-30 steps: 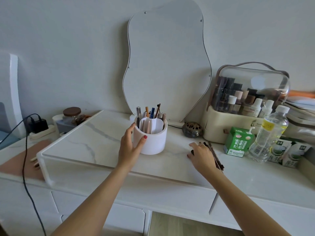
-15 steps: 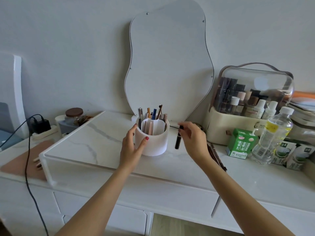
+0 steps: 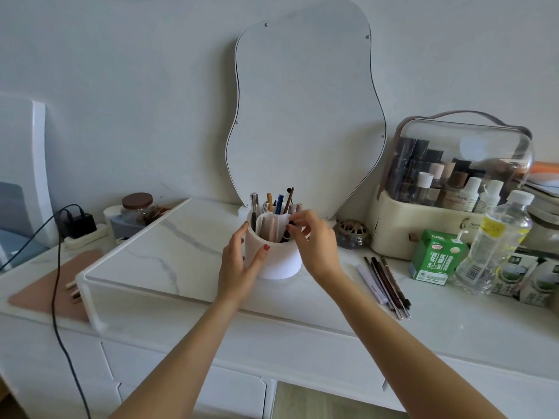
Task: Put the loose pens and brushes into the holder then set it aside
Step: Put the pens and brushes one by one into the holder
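A white round holder (image 3: 279,263) stands on the marble-look riser (image 3: 169,252), with several pens and brushes upright inside it. My left hand (image 3: 239,267) grips the holder's left side. Over the holder's right rim, my right hand (image 3: 314,237) pinches a black pen (image 3: 286,234) whose lower part is down inside the front compartment. Several loose pens and brushes (image 3: 385,281) lie in a bundle on the counter to the right of the holder.
A curvy mirror (image 3: 305,116) leans on the wall behind the holder. To the right stand a small brown incense burner (image 3: 351,234), a cosmetics case (image 3: 447,189), a green carton (image 3: 435,258) and a water bottle (image 3: 496,243). A black cable (image 3: 56,297) hangs at left.
My right hand picked a black pen off the counter, carried it left and lowered it into the holder. My left hand stayed on the holder.
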